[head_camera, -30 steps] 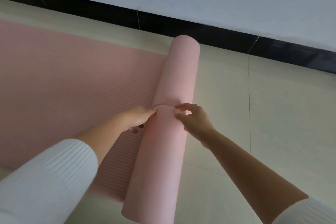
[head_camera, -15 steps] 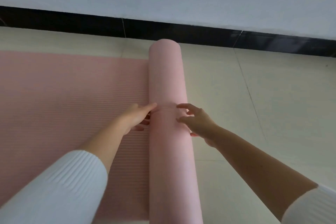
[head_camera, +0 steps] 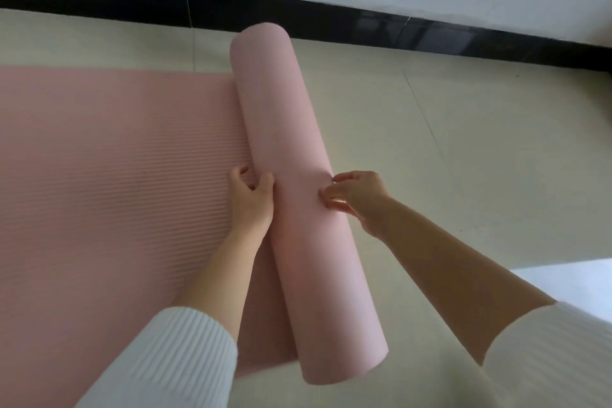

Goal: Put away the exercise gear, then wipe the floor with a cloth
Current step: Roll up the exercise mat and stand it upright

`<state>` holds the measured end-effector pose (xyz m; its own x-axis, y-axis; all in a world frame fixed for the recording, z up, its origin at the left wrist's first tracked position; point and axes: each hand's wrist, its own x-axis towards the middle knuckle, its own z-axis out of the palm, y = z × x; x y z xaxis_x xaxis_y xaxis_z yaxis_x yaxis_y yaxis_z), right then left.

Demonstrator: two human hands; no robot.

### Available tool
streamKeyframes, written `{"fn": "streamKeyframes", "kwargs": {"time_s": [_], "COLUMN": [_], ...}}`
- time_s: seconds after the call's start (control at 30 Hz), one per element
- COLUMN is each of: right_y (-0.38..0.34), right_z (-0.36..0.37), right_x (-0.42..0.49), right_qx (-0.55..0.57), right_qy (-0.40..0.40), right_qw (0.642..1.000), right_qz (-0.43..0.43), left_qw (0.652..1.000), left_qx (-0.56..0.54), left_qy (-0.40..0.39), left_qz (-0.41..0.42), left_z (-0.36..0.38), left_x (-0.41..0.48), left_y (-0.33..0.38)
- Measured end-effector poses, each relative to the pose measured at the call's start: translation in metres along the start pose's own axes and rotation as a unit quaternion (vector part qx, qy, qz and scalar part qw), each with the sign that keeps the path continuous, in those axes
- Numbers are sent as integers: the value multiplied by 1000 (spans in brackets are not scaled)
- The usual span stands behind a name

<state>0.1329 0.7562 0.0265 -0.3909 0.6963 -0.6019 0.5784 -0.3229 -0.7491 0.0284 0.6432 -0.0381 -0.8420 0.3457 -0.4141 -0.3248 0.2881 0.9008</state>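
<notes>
Moved: left hand (head_camera: 251, 205) off top of yoga mat roll (head_camera: 284, 116) into left crease, gripping it; right hand (head_camera: 359, 200) fingertips press right flank. Roll axis near-far, between hands; flat mat (head_camera: 116, 175) lies left on floor (head_camera: 463, 159).

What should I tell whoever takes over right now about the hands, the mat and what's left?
Left hand grips the mat at the roll's left side; right hand presses fingertips on its right side.
Mat partly rolled on the floor, the rest flat to the left.
To do: finish rolling, put it away, wipe floor. No cloth in view.
</notes>
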Motion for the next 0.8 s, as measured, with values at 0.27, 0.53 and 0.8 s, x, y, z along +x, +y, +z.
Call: {"fn": "streamKeyframes", "kwargs": {"time_s": [0.27, 0.53, 0.8], "right_y": [-12, 5, 6], "right_z": [18, 0, -1], "right_x": [2, 10, 12], "right_qx": [-205, -42, -57], "right_qy": [-24, -61, -140], "right_qw": [973, 996, 985], "right_qz": [-102, -39, -80], "left_qw": [995, 986, 998], "left_qx": [-18, -37, -7], "left_qy": [-73, -158, -57], "left_qz": [-66, -47, -37], "left_z": [-46, -37, -37], "left_x": [15, -14, -22], "left_y": [-2, -4, -8]}}
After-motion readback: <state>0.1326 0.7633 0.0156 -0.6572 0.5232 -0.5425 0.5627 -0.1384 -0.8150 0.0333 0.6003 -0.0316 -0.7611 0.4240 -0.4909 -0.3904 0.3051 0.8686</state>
